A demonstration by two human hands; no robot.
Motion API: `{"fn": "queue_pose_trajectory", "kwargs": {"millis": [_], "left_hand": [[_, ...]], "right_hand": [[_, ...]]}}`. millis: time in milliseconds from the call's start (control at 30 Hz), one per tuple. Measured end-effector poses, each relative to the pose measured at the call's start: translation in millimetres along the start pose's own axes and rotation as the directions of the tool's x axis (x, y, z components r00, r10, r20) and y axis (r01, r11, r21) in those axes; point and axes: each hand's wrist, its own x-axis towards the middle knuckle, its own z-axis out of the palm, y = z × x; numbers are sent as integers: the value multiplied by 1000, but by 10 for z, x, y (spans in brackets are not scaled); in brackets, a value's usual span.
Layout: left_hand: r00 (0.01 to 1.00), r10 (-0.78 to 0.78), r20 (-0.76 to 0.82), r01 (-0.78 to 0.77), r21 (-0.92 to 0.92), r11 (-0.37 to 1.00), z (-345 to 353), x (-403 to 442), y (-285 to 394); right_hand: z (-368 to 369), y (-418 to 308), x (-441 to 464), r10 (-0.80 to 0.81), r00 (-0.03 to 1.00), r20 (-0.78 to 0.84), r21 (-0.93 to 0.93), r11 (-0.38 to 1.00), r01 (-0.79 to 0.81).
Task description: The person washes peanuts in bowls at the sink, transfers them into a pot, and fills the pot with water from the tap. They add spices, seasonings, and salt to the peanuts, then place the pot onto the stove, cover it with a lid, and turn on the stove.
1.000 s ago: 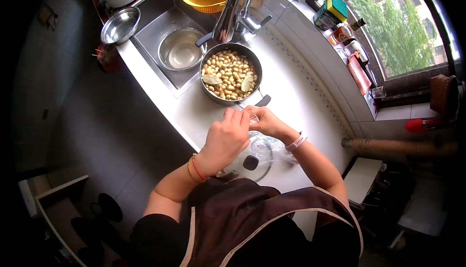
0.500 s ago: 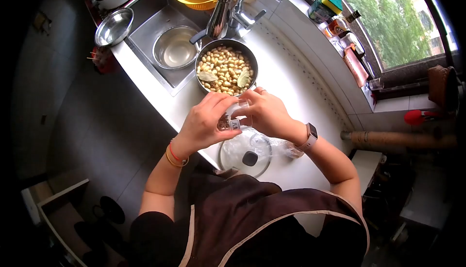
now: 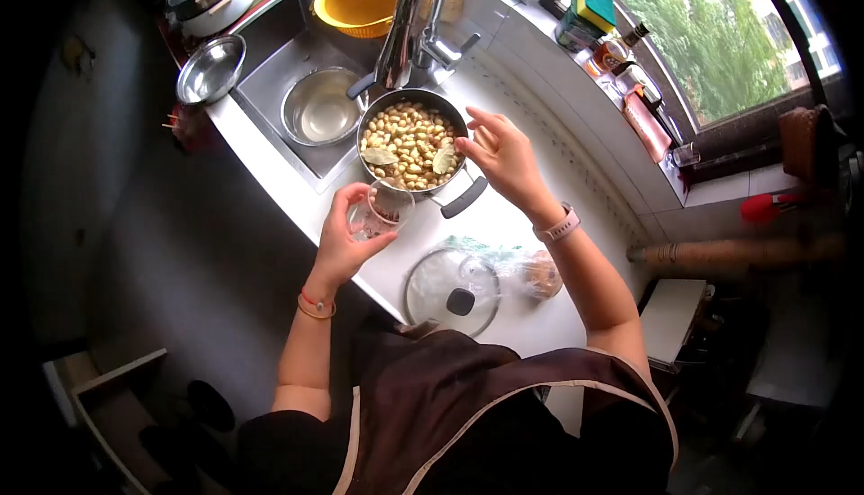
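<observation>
A small clear jar (image 3: 387, 207) with dark brown pieces inside is held in my left hand (image 3: 338, 241), tilted just below the pot's near edge. The dark two-handled pot (image 3: 459, 182) holds many peanuts in their shells (image 3: 416, 139) and a pale dried leaf on each side. My right hand (image 3: 500, 155) hovers at the pot's right rim, its fingers curled with thumb and fingertips near each other; anything between them is too small to make out. The glass lid (image 3: 430, 290) with a black knob lies on the counter below the pot.
Left of the pot is the sink (image 3: 261, 76) with a metal bowl (image 3: 290, 117); the faucet (image 3: 396, 54) stands behind. Another metal bowl (image 3: 212, 70) sits at the sink's left edge. A yellow basket (image 3: 355, 4) is beyond. A plastic bag (image 3: 517, 265) lies beside the lid.
My hands have moved apart. The left has drawn back leftward with the jar, whose open mouth now shows; the right has risen to the pot's right side.
</observation>
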Motion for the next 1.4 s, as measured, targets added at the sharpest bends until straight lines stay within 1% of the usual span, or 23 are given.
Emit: {"fn": "queue_pose_trajectory", "kwargs": {"millis": [33, 133, 167, 233, 300, 367, 500, 633, 667, 700, 733, 767, 800, 867, 900, 967, 1033, 1100, 1167, 1233, 1267, 1333, 1400], "left_hand": [[1000, 10, 5, -10, 5, 1000, 20, -5, 31], [994, 44, 95, -28, -163, 986, 248, -69, 205], [976, 151, 157, -153, -3, 988, 326, -44, 276], [934, 264, 240, -278, 28, 960, 557, -54, 501], [890, 333, 311, -357, 21, 934, 782, -100, 791], [882, 316, 349, -325, -35, 945, 1015, -168, 1013], [745, 527, 409, -570, -20, 821, 1519, -303, 1157], [703, 426, 570, -472, -74, 879, 2151, -404, 1491], [711, 422, 562, -405, -162, 900, 2331, -409, 1524], [726, 407, 555, -329, -239, 914, 2475, -430, 1563], [742, 426, 518, -347, -247, 905, 2659, -459, 1681], [706, 468, 531, -366, -291, 884, 2848, -469, 1770], [665, 495, 560, -393, -301, 869, 3050, -502, 1865], [566, 542, 621, -433, -335, 837, 3398, -632, 2112], [509, 575, 641, -350, -456, 818, 3543, -704, 2214], [403, 704, 585, -529, -479, 700, 3727, -856, 2465], [370, 709, 600, -522, -498, 693, 3832, -920, 2553], [344, 710, 614, -511, -512, 690, 3943, -945, 2501], [341, 582, 738, -511, -374, 774, 4011, -924, 2301], [393, 555, 733, -490, -344, 801, 4056, -953, 2085], [420, 488, 765, -460, -283, 841, 4061, -938, 1950], [459, 418, 784, -430, -215, 877, 3984, -905, 1689], [539, 287, 792, -406, -54, 912, 3855, -851, 1439]], "right_hand": [[-45, -75, -14, 12, 1000, -25, -22, 1000, -13], [-100, -378, -329, -308, 951, -31, 53, 949, 309], [-115, -488, -501, -378, 926, -4, 29, 925, 378], [-223, -696, -804, -398, 911, 106, -56, 913, 405], [-354, -692, -1023, -464, 884, 62, -120, 876, 468], [-564, -661, -1241, -391, 920, 25, -138, 910, 391], [-955, -686, -1724, -331, 930, -161, -80, 943, 322], [-1467, -323, -2192, -280, 936, -215, -85, 960, 268], [-1698, -441, -2351, 17, 983, -183, 420, 905, 62], [-1864, -537, -2478, 40, 951, -307, 387, 918, 87], [-2009, -581, -2615, 59, 946, -320, 313, 949, 46], [-2151, -616, -2762, 82, 941, -329, 247, 969, 2], [-2338, -633, -2870, -23, 928, -371, 11, 1000, 29], [-2751, -677, -3109, -45, 892, -450, -100, 995, -1], [-3000, -728, -3218, -86, 879, -469, -152, 988, 16], [-3541, -1047, -3382, -46, 766, -641, 7, 998, 66], [-4271, -1333, -3510, -60, 617, -785, 143, 951, 274], [-5052, -1575, -3586, -304, 342, -889, -325, 946, -5], [-5964, -1582, -3706, -510, 295, -808, -589, 691, -420], [-6549, -1485, -3695, -519, 335, -787, -599, 508, -619], [-6786, -1407, -3682, -521, 346, -780, -610, 509, -608], [-7164, -1203, -3657, -256, 329, -909, -417, 534, -736], [-7406, -1013, -3604, -310, 321, -895, -437, 457, -775]]}}
